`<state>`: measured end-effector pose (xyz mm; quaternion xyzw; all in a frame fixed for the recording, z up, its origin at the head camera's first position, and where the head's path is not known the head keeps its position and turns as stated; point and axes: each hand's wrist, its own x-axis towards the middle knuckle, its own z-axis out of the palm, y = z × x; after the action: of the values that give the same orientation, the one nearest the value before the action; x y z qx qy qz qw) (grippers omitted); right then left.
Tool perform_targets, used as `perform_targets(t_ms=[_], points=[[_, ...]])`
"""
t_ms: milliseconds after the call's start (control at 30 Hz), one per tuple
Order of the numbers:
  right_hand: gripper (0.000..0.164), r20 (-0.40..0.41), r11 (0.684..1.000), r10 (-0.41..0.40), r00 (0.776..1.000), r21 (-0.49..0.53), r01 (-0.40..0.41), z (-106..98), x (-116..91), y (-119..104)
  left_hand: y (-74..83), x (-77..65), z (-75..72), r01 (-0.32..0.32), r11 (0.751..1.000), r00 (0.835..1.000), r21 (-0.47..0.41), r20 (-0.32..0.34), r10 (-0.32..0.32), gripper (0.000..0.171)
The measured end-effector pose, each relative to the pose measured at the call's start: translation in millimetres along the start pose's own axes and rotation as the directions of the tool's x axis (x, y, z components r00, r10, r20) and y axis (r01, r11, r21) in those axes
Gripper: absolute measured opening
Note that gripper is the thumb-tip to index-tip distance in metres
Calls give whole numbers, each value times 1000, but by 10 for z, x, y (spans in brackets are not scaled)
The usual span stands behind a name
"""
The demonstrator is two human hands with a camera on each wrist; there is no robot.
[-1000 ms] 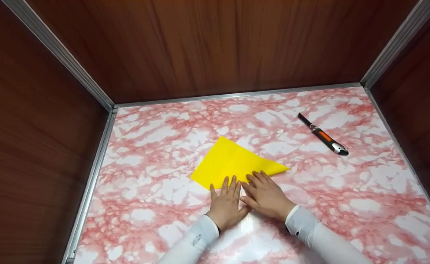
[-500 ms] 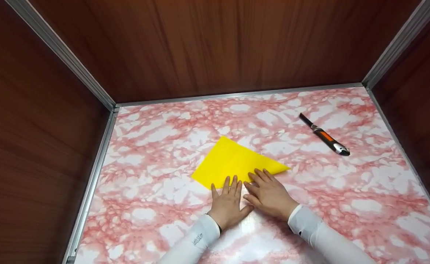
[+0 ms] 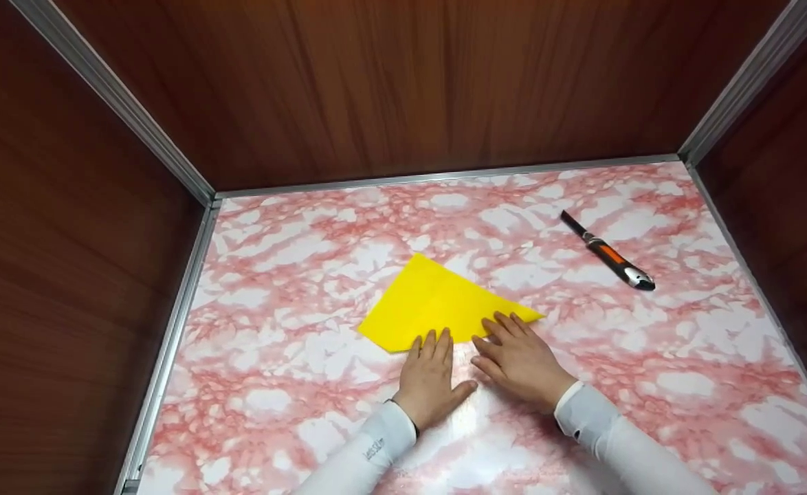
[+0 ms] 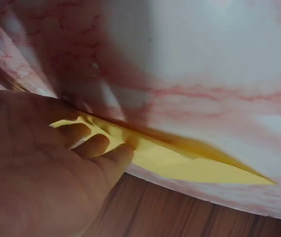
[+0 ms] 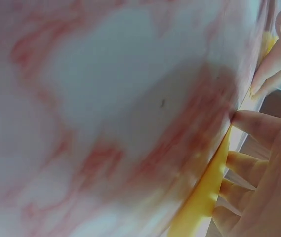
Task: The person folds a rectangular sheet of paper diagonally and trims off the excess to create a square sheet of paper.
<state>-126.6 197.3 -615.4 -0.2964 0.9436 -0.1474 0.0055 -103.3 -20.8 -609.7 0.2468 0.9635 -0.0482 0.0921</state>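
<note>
A folded sheet of yellow paper lies on the marbled tabletop, its pointed end toward the right. My left hand rests with straight fingers on its near edge, left of the middle. Farther right along that same edge, my right hand presses with its fingers spread. In the left wrist view the paper runs beyond the fingertips and its folded edge stands slightly raised. The right wrist view has the right fingertips touching the yellow paper along the fold.
A black and orange utility knife lies at the back right of the red-and-white tabletop. Dark wooden panels with metal edging stand around the back and sides.
My right hand has slid to the right along the paper's near edge, away from the left hand. The left fingers have drawn closer together. The paper has stayed nearly in place.
</note>
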Motion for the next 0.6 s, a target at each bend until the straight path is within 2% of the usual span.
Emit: perform_targets(t_ms=[133, 233, 433, 600], points=[[57, -2, 1000, -4, 1000, -6, 4, 17, 1, 1, 19, 4, 8, -21, 1000, 999, 2, -37, 21, 91], [57, -12, 1000, -9, 1000, -12, 9, 25, -3, 1, 32, -4, 20, -19, 1000, 1000, 4, -15, 19, 94], [57, -16, 1000, -14, 1000, -14, 14, 25, -14, -1, 74, -11, 31, 35, 998, 999, -53, 18, -34, 97], [58, -5, 1000, -3, 1000, -14, 3, 25, -31, 4, 83, -8, 43, 70, 997, 997, -41, 39, -68, 98]])
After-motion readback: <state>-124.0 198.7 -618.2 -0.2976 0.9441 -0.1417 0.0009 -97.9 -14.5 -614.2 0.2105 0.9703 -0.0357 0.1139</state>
